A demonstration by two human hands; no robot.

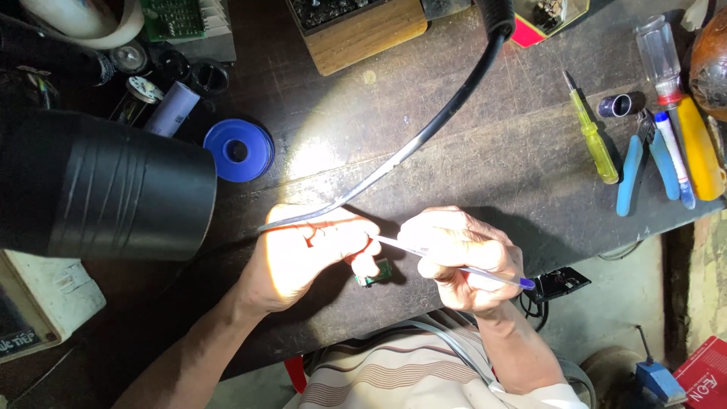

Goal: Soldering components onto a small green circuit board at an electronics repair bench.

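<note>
1. Left hand (pixel 299 257): brightly lit, fingers pinched on a small green circuit board (pixel 376 271) just above the dark wooden bench (pixel 469 151).
2. Right hand (pixel 466 257): clenched around a thin clear pen (pixel 454 266), tip at the left fingers beside the board.
3. Black cable (pixel 424 132): arcing over the left hand.
4. Far right: yellow screwdriver (pixel 596 140), blue pliers (pixel 644 163).
5. Left: blue spool (pixel 238 150), black lamp hood (pixel 106 189).

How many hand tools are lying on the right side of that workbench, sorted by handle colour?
Yellow-green screwdriver: 1
Clear-handled screwdriver: 1
Blue-handled pliers: 1
Orange-yellow handled tool: 1
White and blue pen-like tool: 1
Total: 5

Apart from these, the right hand holds a thin pen-like tool, and the left hand pinches a small green board.
</note>
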